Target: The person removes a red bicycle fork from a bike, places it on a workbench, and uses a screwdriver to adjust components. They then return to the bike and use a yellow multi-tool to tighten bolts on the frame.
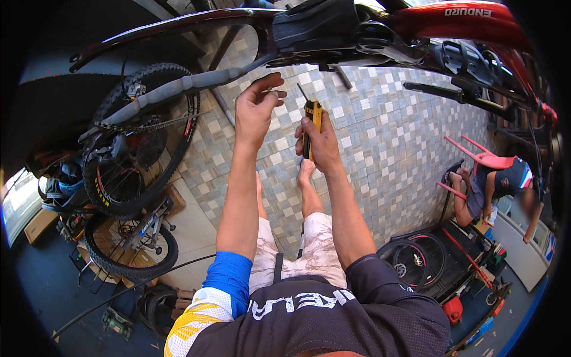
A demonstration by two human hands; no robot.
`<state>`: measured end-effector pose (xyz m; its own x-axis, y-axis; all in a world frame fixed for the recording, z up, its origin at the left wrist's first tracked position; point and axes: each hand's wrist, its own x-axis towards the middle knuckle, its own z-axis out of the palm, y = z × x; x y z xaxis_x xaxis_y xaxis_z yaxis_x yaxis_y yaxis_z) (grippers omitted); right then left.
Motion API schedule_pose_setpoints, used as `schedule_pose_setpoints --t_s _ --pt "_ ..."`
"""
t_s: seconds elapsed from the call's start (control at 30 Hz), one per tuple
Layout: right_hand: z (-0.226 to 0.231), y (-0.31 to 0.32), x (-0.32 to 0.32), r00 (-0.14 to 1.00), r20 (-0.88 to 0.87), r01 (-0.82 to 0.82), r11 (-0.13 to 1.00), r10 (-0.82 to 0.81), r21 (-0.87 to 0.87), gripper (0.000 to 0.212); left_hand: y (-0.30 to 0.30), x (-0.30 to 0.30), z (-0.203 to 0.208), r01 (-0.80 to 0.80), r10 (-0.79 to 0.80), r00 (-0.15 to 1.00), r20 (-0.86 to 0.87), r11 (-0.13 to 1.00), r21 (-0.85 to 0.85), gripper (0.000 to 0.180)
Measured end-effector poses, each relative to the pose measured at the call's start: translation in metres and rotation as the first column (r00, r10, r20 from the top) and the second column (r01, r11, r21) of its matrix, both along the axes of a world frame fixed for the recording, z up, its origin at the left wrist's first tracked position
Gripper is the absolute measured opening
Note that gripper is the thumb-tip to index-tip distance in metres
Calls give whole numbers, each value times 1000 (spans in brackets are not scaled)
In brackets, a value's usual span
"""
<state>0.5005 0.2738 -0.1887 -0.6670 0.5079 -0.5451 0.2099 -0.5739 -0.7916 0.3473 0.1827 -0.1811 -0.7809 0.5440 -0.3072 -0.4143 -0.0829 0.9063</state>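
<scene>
Gripping a yellow-and-black folding multi-tool (311, 128), the right hand (321, 143) has its fingers closed round the handle. The left hand (257, 110) reaches up, fingers loosely open and empty, near the red bicycle frame (452, 21) overhead. Steadying the frame and seating the bit squarely would help.

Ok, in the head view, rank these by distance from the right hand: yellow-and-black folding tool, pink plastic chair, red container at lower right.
1. Yellow-and-black folding tool: held in the right hand.
2. Pink plastic chair: off to the right, by a seated person.
3. Red container: lower right, on the floor.
</scene>
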Motion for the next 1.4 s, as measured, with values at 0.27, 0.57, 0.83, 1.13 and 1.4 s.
schedule_pose_setpoints --t_s 0.27,0.57,0.83,1.13,1.4 --pt "16 8 -13 997 27 -68 996 67 49 33 36 7 0 165 -162 985 64 985 -49 30" --pt "27 14 -21 986 77 -155 977 145 149 33 41 -5 -17 77 -82 986 147 996 43 25" --pt "21 17 -24 992 23 -121 993 121 10 33 45 -8 -12 71 -73 983 170 997 19 27" --pt "-1 21 -22 863 -467 -337 469 -193 -816 40 45 -7 -3 43 -31 977 210 998 -51 25" --pt "28 -4 -32 944 329 -241 727 23 642 44 39 -5 -31 -26 -36 919 393 988 151 26"
